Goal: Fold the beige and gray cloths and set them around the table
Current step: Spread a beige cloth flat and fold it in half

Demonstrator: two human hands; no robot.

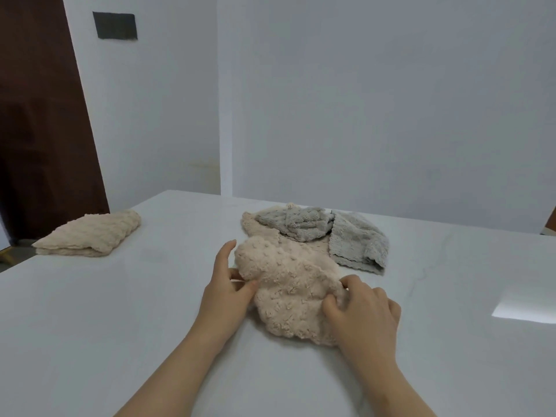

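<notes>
A crumpled beige cloth (291, 291) lies on the white table (120, 311) in front of me. My left hand (227, 291) pinches its left edge between thumb and fingers, index finger pointing up. My right hand (365, 316) grips its right edge with curled fingers. Behind it lie a second beige cloth (258, 228), mostly covered, a rumpled gray cloth (296, 225) and another gray cloth (358, 243) to the right. A folded beige cloth (93, 234) sits at the table's far left edge.
A pale wall (376, 100) rises just behind the table's far edge. A dark brown door (39, 130) stands at the left, past the table corner. A bright patch of light (525, 305) falls on the table at the right.
</notes>
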